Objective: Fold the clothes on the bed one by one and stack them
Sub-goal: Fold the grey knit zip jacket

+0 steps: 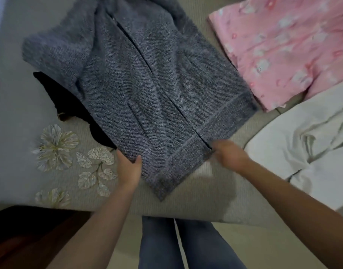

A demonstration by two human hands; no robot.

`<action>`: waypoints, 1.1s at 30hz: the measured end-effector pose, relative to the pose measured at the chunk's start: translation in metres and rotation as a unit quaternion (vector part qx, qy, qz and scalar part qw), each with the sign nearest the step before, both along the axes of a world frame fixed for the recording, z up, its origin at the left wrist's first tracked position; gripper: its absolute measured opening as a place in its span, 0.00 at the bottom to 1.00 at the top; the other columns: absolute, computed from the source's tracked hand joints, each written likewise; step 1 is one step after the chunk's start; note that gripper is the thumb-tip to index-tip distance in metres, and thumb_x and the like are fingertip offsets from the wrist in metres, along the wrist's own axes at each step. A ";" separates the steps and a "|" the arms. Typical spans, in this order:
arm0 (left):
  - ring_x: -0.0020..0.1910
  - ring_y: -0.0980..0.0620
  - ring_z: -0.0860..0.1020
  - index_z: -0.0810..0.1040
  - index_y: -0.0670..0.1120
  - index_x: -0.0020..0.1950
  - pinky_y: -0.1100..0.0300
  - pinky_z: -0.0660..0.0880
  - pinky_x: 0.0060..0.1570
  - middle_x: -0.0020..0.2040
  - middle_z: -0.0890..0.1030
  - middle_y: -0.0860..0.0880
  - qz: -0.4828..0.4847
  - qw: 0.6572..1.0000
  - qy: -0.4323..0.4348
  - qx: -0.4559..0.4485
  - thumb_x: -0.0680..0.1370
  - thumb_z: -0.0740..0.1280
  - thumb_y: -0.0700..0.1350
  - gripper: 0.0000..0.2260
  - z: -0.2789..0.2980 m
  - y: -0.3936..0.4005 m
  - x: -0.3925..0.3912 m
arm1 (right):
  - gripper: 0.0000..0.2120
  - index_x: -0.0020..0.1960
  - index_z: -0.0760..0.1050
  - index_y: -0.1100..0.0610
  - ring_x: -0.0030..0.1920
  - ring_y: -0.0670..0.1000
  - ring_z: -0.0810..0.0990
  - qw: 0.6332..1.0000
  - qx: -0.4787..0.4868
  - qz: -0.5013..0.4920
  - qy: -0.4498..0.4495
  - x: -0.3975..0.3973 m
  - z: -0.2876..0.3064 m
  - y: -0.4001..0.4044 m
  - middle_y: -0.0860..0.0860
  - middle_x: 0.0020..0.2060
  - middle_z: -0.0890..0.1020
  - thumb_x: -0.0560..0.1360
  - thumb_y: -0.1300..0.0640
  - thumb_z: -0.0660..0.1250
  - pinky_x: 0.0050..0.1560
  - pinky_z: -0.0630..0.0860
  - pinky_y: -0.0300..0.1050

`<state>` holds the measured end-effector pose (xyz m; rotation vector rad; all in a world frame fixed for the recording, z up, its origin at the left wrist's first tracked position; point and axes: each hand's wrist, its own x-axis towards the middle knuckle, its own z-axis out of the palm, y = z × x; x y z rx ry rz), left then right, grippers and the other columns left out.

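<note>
Bed [196, 206], floral cover: grey jacket [147, 90], black garment [56, 94], pink cloth [283, 49], white cloth [306, 140].

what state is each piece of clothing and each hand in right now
grey knit jacket: spread flat, front up, not yet folded
black garment: partly under the jacket
pink printed cloth: lying flat, apart from the jacket
white cloth: rumpled, unfolded
left hand: gripping the jacket's hem edge
right hand: blurred, at the hem; grip unclear
</note>
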<state>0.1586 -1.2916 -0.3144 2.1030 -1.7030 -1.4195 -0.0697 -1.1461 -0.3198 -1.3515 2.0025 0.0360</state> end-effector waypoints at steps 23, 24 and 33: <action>0.59 0.39 0.71 0.43 0.43 0.76 0.48 0.68 0.57 0.67 0.66 0.36 -0.266 0.940 -0.195 -0.090 0.79 0.54 0.33 0.29 0.009 0.038 0.051 | 0.27 0.76 0.46 0.48 0.55 0.56 0.76 0.938 0.166 0.226 0.205 0.001 0.023 -0.018 0.54 0.65 0.70 0.80 0.62 0.49 0.36 0.68 0.44; 0.59 0.39 0.70 0.45 0.43 0.76 0.48 0.67 0.57 0.67 0.65 0.36 -0.302 0.922 -0.226 -0.089 0.79 0.54 0.33 0.29 0.014 0.037 0.063 | 0.27 0.76 0.46 0.50 0.55 0.56 0.77 0.933 0.170 0.238 0.212 0.016 0.033 -0.012 0.54 0.65 0.70 0.80 0.63 0.50 0.37 0.68 0.44; 0.66 0.40 0.66 0.46 0.43 0.76 0.52 0.68 0.60 0.72 0.59 0.39 -0.395 0.835 -0.378 -0.066 0.81 0.50 0.36 0.25 0.041 0.042 0.205 | 0.27 0.75 0.48 0.60 0.59 0.56 0.75 0.926 0.235 0.270 0.123 0.216 0.034 0.049 0.57 0.62 0.74 0.79 0.62 0.53 0.44 0.72 0.44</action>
